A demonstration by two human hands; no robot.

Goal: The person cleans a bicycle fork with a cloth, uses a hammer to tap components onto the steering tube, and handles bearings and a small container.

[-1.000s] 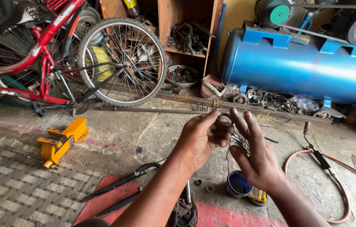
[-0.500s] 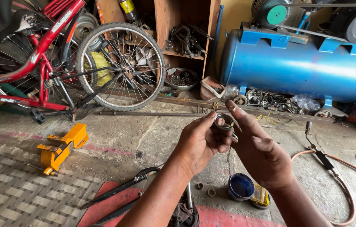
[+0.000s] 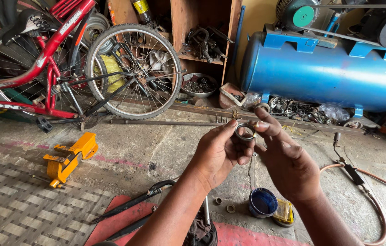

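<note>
My left hand [image 3: 218, 152] holds a small dark metal ring [image 3: 244, 132] between thumb and fingertips, raised in front of me. My right hand [image 3: 288, 164] is right beside it, index finger and thumb touching the ring's right edge, the other fingers spread. On the floor below the hands sit a small blue tin [image 3: 262, 202], a yellow-topped tin [image 3: 285, 212] and two small rings [image 3: 224, 204].
A red bicycle [image 3: 56, 64] lies at the back left with its wheel [image 3: 133, 73] up. A large blue compressor tank [image 3: 329, 73] stands back right. A yellow vise [image 3: 69, 158], a long steel rod [image 3: 165, 122], an air hose [image 3: 366, 182] and a wooden shelf of parts [image 3: 202, 41] surround me.
My right hand has closed in on the ring and now pinches its edge. The view has shifted slightly; my left hand keeps the ring raised.
</note>
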